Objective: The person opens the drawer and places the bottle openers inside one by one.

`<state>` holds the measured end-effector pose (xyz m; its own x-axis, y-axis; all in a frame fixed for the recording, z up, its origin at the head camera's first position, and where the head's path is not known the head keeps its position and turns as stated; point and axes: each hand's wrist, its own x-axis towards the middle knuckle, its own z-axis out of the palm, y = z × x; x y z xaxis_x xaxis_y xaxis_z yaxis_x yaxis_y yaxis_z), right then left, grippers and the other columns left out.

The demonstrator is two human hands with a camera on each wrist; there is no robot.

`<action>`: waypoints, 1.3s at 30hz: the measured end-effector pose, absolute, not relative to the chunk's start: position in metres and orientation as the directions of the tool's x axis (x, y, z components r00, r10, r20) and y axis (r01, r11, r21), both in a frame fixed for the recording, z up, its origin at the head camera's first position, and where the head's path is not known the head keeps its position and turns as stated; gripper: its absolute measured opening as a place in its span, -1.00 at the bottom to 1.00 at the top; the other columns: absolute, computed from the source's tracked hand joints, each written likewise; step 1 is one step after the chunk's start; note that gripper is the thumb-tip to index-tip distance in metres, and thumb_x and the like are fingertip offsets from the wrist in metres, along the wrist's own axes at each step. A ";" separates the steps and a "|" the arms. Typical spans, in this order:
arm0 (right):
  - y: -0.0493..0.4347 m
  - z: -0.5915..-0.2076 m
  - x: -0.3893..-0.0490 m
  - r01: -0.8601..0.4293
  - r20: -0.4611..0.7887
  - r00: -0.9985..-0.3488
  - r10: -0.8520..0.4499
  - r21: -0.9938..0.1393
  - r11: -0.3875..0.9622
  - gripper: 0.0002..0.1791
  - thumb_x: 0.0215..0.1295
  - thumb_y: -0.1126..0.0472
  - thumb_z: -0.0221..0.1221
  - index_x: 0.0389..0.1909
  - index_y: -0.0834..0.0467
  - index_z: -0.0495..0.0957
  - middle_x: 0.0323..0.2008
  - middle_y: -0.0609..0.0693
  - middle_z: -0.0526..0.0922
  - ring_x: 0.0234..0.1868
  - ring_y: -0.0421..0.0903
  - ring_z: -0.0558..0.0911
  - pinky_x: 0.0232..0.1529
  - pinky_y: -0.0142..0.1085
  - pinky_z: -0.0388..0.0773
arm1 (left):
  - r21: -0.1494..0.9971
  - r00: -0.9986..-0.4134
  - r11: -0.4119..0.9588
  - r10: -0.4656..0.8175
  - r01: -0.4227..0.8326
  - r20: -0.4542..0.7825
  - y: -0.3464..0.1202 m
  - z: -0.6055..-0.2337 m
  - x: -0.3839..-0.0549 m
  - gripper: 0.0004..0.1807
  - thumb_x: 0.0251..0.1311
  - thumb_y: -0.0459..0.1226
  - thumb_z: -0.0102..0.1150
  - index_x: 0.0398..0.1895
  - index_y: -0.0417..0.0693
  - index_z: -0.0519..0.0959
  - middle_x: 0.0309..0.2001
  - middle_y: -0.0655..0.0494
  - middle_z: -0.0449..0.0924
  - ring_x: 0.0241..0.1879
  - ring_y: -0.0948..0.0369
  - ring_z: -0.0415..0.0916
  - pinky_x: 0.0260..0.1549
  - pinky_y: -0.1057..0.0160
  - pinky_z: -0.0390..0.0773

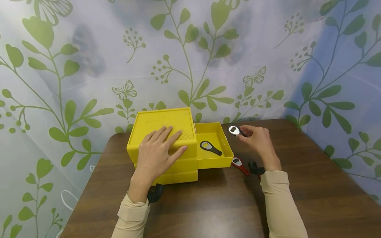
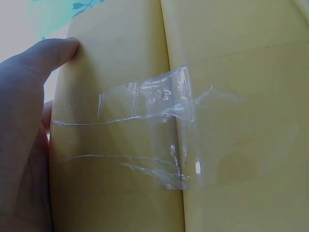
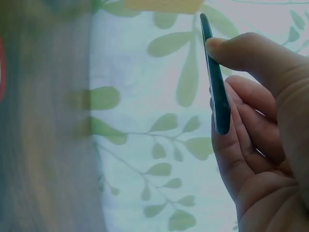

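Black bottle opener (image 1: 235,131), partly hidden by right fingers (image 1: 249,128) pinching it, left fingers (image 1: 174,137) spread on yellow box (image 1: 163,117)

The left grip (image 2: 21,108) touches a yellow box (image 2: 241,208), its seam (image 2: 183,215) bridged by tape (image 2: 145,137) (clear, creased).

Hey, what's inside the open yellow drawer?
A black bottle opener lies in the drawer. Any part of the drawer inside the yellow box is covered; contents there can't be seen.
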<state>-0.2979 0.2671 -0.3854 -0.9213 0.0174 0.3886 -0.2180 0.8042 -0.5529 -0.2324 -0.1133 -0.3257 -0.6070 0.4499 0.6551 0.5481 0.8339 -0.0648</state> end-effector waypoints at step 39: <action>0.188 -0.359 -0.278 -0.458 0.393 -0.879 -0.271 -0.535 0.710 -0.59 0.21 0.15 0.49 0.06 0.17 0.75 -0.13 0.03 0.80 -0.13 -0.01 0.71 0.00 -0.04 0.72 | -0.063 -0.611 0.834 0.451 0.548 0.651 -0.113 -0.326 -0.236 -0.40 0.34 0.24 0.17 0.31 0.18 0.64 0.29 -0.07 0.61 0.29 -0.07 0.55 0.27 -0.11 0.52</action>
